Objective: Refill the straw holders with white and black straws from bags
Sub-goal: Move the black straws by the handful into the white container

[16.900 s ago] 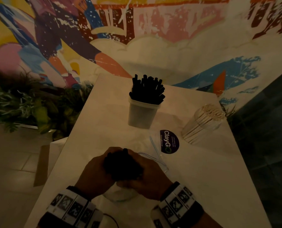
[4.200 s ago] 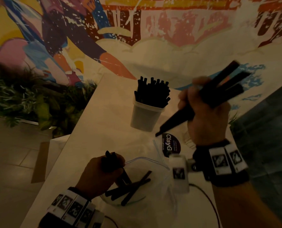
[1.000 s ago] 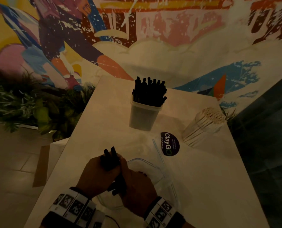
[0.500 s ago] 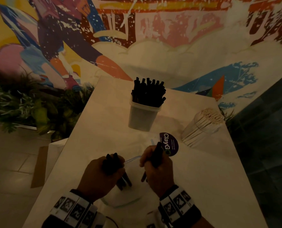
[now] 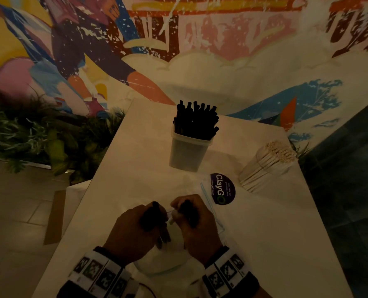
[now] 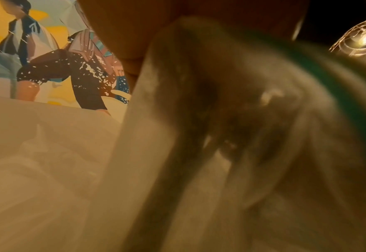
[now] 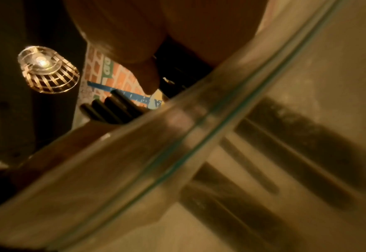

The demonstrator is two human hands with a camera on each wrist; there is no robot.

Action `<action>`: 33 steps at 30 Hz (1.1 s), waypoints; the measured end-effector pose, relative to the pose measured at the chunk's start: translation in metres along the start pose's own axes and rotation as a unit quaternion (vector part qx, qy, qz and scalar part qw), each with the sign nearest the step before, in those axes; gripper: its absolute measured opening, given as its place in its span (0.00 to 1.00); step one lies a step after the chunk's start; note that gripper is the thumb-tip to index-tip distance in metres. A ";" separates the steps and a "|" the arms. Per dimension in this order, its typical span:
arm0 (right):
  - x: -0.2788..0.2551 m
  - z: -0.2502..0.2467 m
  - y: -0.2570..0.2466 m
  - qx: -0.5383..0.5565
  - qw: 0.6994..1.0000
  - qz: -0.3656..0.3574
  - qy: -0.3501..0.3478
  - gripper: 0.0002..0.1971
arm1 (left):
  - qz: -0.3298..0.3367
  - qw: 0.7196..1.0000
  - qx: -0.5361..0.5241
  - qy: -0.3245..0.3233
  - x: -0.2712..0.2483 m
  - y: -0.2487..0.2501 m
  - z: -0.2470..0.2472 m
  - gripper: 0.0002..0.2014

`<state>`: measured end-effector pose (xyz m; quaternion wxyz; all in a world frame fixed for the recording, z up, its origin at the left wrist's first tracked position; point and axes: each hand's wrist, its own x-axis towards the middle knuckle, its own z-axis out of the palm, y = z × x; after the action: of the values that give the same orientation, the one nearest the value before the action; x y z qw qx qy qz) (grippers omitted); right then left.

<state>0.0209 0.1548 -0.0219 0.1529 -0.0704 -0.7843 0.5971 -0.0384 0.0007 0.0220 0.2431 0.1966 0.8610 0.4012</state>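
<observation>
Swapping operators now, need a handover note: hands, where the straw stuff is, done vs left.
Left hand: grips a bunch of black straws at the mouth of the clear bag.
Right hand: grips more black straws.
Black-straw holder: upright mid-table, already packed.
White straws: a bundle at the right edge, leaning; whether it sits in a holder is unclear.
Done: black holder mostly filled.
Left: move the held straws into the black holder, empty the bag, then check the white ones.

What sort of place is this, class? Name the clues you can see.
Probably a café or casual eatery: a painted mural wall, a table with a holder of black straws and a tub of pale sticks, and a caged pendant lamp.
</observation>
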 end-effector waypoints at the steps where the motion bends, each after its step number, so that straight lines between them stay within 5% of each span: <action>1: 0.000 -0.001 0.003 0.010 1.000 0.013 0.009 0.08 | -0.005 1.000 0.001 0.001 0.001 -0.001 0.000 0.05; 5: 0.002 -0.009 0.006 0.011 0.999 0.032 0.043 0.12 | -0.016 1.000 0.003 0.015 0.002 -0.005 0.001 0.18; 10: 0.001 -0.006 0.017 -0.061 0.988 0.141 -0.014 0.08 | -0.008 0.999 -0.040 0.021 0.001 -0.006 0.002 0.12; 14: 0.001 -0.008 0.013 -0.037 0.984 0.173 -0.018 0.19 | -0.010 0.998 -0.048 0.026 0.001 -0.009 0.002 0.15; 21: 0.034 -0.041 -0.052 0.173 0.982 0.036 0.060 0.14 | -0.018 0.998 -0.060 0.032 0.008 -0.020 0.003 0.17; 26: 0.072 -0.069 -0.101 0.194 0.975 -0.041 0.096 0.17 | -0.016 0.996 -0.087 0.029 0.008 -0.020 0.002 0.11; 33: 0.168 -0.093 -0.139 0.270 0.903 -0.262 0.205 0.23 | -0.034 0.994 -0.102 0.028 0.007 -0.022 0.000 0.11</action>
<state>-0.0979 0.2506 0.1596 0.4746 0.0605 -0.5343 0.6969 -0.0473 -0.0084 0.0023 0.2515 0.1303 0.8280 0.4839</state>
